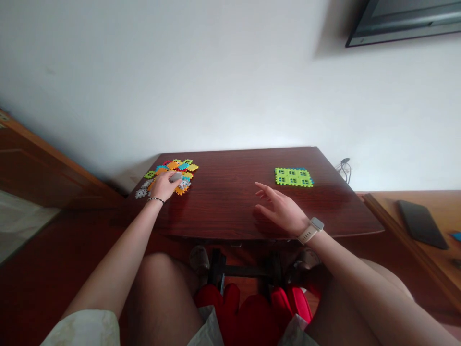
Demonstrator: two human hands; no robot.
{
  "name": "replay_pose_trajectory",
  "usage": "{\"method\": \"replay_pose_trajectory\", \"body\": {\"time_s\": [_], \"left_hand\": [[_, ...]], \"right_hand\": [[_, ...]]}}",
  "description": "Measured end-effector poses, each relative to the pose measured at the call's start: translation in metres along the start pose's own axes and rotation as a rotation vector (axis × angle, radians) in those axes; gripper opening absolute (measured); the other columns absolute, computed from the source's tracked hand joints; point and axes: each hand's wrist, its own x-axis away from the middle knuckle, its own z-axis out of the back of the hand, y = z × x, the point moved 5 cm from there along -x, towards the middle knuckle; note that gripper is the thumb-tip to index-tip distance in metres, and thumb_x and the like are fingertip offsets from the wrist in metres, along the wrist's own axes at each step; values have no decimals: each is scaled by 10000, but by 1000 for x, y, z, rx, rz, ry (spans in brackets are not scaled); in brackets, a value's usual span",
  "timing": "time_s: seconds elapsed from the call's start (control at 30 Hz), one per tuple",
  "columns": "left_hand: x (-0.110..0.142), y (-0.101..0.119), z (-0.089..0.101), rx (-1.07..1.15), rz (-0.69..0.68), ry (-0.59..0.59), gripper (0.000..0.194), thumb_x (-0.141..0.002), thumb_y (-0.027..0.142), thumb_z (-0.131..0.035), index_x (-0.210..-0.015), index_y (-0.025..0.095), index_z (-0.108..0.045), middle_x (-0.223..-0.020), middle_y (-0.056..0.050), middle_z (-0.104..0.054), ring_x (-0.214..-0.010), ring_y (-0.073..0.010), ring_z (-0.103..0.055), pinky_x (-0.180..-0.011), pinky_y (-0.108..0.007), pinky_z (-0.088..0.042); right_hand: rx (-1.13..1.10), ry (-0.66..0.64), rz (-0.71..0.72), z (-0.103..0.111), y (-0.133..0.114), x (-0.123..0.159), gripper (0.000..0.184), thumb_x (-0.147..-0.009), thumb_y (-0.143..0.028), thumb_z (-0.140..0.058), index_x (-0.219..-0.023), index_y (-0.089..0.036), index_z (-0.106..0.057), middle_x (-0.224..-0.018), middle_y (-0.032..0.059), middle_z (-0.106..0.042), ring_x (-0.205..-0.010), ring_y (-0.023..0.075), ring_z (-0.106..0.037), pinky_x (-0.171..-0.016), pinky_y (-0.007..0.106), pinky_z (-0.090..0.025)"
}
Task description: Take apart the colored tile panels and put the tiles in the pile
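Notched plastic pieces (176, 169) lie at the left of the worktop (223, 204); I think they are light, stiff, best taken by edges. My left hand (163, 186) curves closed over them; my right hand (279, 209) is open, empty.

desk (223, 202) — dark red woodgrain | plastic tile (293, 177) — lime green, blue-edged

On the counter (223, 192) before you, loose interlocking plastic tiles (180, 168) lie toward the left end, with your left hand (163, 186) on them. A joined tile panel (293, 177) lies toward the right end, and your right hand (281, 210) is at the near edge, in front of it. The wall (180, 86) stands behind. Off to the right, a lower wooden surface (406, 206) carries what may be a tablet (421, 223).
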Motion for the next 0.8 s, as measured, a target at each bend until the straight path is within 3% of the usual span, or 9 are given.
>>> {"method": "replay_pose_trajectory", "body": {"time_s": [0.13, 0.33, 0.47, 0.53, 0.67, 0.73, 0.8], "left_hand": [[-20, -25, -8, 0, 50, 2, 423, -904, 411, -728, -1236, 150, -735, -1331, -125, -759, -1220, -289, -701, -1108, -375, -524], [-63, -68, -1, -39, 318, 15, 516, -934, 312, -698, -1395, 86, -649, -1456, -189, -698, -1312, -320, -682, -1144, -410, -502], [-82, -82, -3, -35, 314, -44, 541, -902, 321, -744, -1382, 95, -640, -1472, -196, -685, -1321, -348, -673, -1155, -449, -494], [-84, -81, -3, 23, 316, -5, 493, -878, 312, -758, -1318, 111, -662, -1424, -180, -711, -1290, -336, -685, -1148, -449, -503], [-71, -61, -3, 168, 415, 232, 279, -923, 214, -611, -1173, 119, -691, -1268, -156, -756, -1201, -294, -707, -1121, -441, -531], [-57, -37, -9, 203, 383, 281, 266, -955, 202, -544, -1168, 139, -689, -1273, -132, -749, -1190, -260, -707, -1116, -407, -542], [-39, -2, -18, 353, 218, 291, 249, -951, 210, -573, -1160, 158, -699, -1264, -114, -749, -1194, -252, -706, -1110, -403, -557]], "right_hand": [[15, -13, -8, -1, 2, 0, 700, -1011, -320, -650, -1660, -312, -387, -1332, 96, -750, -1218, 315, -740, -1080, 544, -614], [29, 4, -23, 3, 11, -1, 684, -1023, -329, -644, -1659, -313, -392, -1326, 87, -757, -1201, 303, -747, -1078, 525, -616], [41, 5, -33, 5, 17, -2, 658, -1030, -343, -636, -1649, -307, -414, -1317, 90, -761, -1195, 305, -749, -1070, 526, -617], [46, 9, -34, 6, 20, -4, 641, -1027, -350, -638, -1636, -309, -440, -1309, 90, -764, -1188, 306, -752, -1058, 518, -622], [82, 58, -63, 19, 37, -11, 608, -1027, -374, -630, -1609, -275, -486, -1291, 106, -771, -1182, 319, -748, -1065, 526, -609], [146, 129, -91, 33, 57, -16, 608, -1016, -386, -627, -1597, -253, -504, -1323, 129, -757, -1240, 351, -715, -1099, 563, -578], [233, 179, -137, 48, 83, -18, 634, -1000, -401, -622, -1597, -222, -505, -1405, 163, -719, -1337, 396, -652, -1165, 620, -511]]}}
